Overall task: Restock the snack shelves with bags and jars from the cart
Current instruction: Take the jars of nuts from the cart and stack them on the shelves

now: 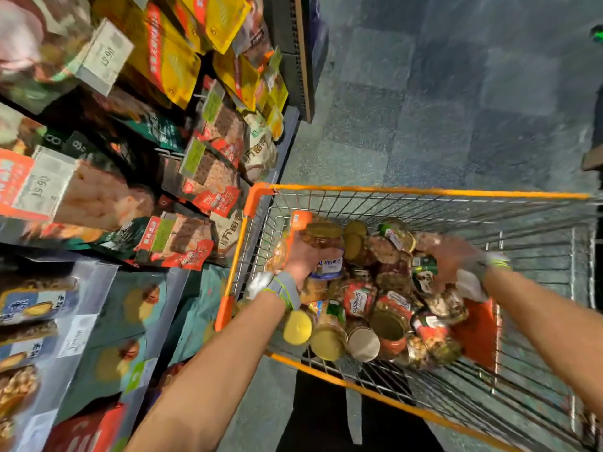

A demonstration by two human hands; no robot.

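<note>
- The left hand [301,257] has its fingers curled round an almonds jar [328,252], not yet lifted out.
- The right hand [452,259] is blurred; I cannot tell its grip.
- A heap of jars [357,300] lies between and under both hands in the wire cart [424,191], so most of the stock appears still unshelved.
- The snack shelves [173,298], outward of the left hand, already hold many bags [169,60].

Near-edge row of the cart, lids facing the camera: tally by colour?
Bright yellow lid: 1
Dull gold lids: 2
Silver lid: 1
Total: 4
Jars deeper in the cart are piled and blurred, so they are not counted; the left hand grips an almonds jar there.
</note>
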